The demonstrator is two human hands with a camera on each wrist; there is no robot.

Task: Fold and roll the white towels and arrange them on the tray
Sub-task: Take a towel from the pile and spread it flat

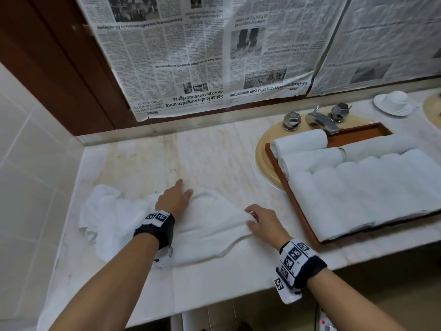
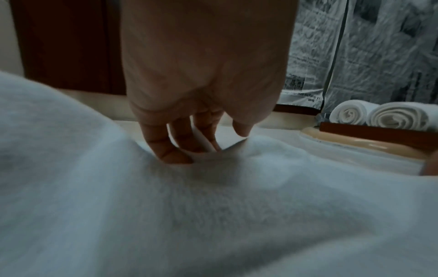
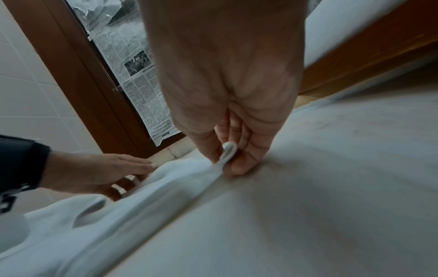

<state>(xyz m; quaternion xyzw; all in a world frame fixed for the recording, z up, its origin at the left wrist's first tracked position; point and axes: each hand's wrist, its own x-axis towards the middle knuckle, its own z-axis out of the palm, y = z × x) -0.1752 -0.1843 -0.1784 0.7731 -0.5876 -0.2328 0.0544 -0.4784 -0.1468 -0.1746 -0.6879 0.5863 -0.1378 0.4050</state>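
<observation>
A crumpled white towel lies on the marble counter in front of me. My left hand rests flat on its far edge, fingers straight; in the left wrist view the fingertips press into the cloth. My right hand pinches the towel's right edge; the right wrist view shows the thumb and fingers nipping a fold of the hem. A wooden tray to the right holds several rolled white towels, and two of these rolls show in the left wrist view.
The tray sits over a beige sink with chrome taps. An upturned white cup on a saucer stands at the back right. Newspaper covers the mirror behind. A tiled wall bounds the counter on the left.
</observation>
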